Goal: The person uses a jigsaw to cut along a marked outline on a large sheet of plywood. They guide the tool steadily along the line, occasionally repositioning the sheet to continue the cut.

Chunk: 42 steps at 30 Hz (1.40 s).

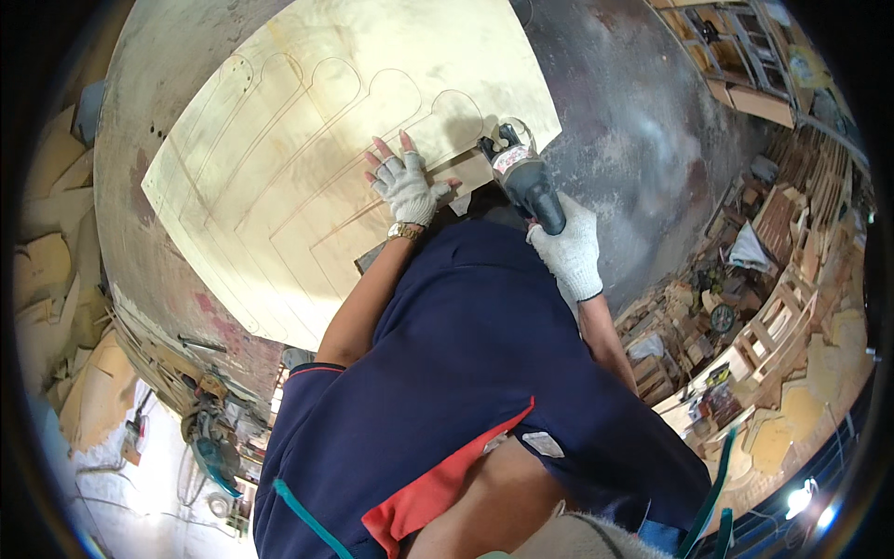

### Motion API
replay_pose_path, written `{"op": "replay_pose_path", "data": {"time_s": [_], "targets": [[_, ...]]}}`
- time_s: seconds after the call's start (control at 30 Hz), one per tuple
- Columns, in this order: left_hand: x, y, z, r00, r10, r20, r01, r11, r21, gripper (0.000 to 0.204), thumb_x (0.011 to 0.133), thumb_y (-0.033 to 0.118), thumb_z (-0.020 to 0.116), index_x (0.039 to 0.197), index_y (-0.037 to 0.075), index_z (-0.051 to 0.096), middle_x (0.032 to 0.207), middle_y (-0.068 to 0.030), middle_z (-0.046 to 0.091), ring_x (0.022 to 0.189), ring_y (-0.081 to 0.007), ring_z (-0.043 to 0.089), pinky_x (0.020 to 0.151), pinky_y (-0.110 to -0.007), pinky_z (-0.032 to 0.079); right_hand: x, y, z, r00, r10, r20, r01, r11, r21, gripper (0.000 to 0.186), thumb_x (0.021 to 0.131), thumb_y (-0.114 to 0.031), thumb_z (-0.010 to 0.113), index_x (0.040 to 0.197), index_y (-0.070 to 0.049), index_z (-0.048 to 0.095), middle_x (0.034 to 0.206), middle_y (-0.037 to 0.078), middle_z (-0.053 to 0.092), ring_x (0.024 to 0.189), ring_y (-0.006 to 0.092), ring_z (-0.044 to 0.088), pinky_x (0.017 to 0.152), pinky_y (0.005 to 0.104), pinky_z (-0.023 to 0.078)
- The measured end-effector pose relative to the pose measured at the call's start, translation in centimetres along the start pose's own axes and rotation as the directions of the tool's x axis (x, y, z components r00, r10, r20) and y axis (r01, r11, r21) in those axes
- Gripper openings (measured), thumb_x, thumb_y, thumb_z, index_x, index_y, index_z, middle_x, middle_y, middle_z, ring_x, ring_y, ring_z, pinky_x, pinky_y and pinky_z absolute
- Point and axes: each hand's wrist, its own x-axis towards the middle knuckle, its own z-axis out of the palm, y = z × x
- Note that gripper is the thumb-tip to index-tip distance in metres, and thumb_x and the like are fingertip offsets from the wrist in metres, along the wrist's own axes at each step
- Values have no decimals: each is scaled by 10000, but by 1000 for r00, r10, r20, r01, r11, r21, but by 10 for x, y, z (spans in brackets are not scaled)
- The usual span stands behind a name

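Observation:
A large pale plywood sheet (pixel 438 51) lies on the table, with several long, round-ended outlines drawn on it. My left hand (pixel 408 184), in a white glove with bare fingertips, rests flat on the sheet with its fingers spread, beside the drawn lines. My gloved right hand (pixel 570 250) is wrapped round the rear of a black jigsaw (pixel 533 182), which has a white and red label. The tool's front end sits at the sheet's near right edge, close to the rightmost outline. Its blade is hidden from this view.
Under the sheet is a worn, stained grey tabletop (pixel 643 140). Wooden offcuts (pixel 773 335) and frames pile up at the right. More cut boards (pixel 51 270) stack up at the far left. A wooden rack (pixel 745 56) stands at the far right.

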Motion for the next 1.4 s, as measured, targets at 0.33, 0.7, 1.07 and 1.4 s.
{"op": "replay_pose_path", "data": {"time_s": [0.33,0.7,1.07,1.4], "targets": [[-1,-11,-13,997,72,13,-72,997,-8,1327,657,845,731,1676,200,177,1722,-267,-8,1586,-473,-44,1258,-602,33,-14,27,-1,992,37,-121,-1,960,281,237,746,-67,738,965,15,695,779,141,705,692,215,682,685,357,536],[118,-115,-24,819,-208,-535,166,978,-125,957,911,690,591,1629,117,321,1699,-263,192,1573,-477,126,1239,-632,119,37,18,-63,970,-216,111,236,944,-230,360,676,-88,737,1017,18,691,835,217,685,774,383,689,746,400,547],[108,-87,-65,826,-380,-416,384,920,-78,780,975,502,536,1584,43,372,1664,-216,316,1549,-399,252,1267,-521,177,117,-33,-116,662,-397,635,745,440,-502,410,675,-145,785,1058,-35,690,983,225,704,952,429,688,806,471,550],[110,-89,-61,808,-396,-436,378,916,-132,796,973,543,524,1591,67,368,1679,-208,289,1560,-402,226,1270,-551,142,131,-34,-113,765,-289,576,583,690,-428,409,678,-117,749,1066,-5,686,959,244,714,894,426,710,753,464,558]]}}
